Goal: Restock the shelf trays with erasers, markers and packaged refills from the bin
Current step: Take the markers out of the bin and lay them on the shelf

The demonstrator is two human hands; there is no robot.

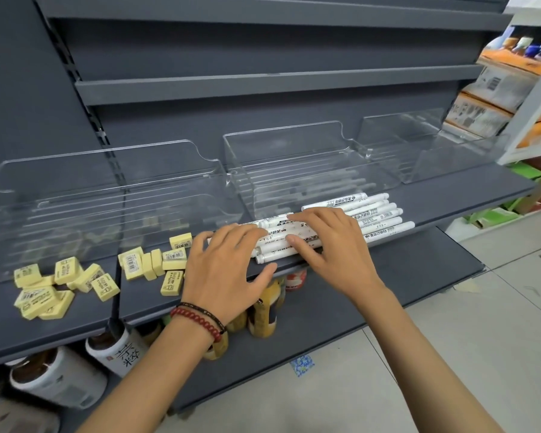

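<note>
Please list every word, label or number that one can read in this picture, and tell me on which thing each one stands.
"白色记号笔": along the white plastic markers, seen upside down, so this reading is unsure.
On the pale yellow block erasers: barcode labels and small print, too small to read.
On the white round bottle under the shelf: big black Chinese characters, too unclear to read.
On the brown cardboard boxes at right: print blurred.
</note>
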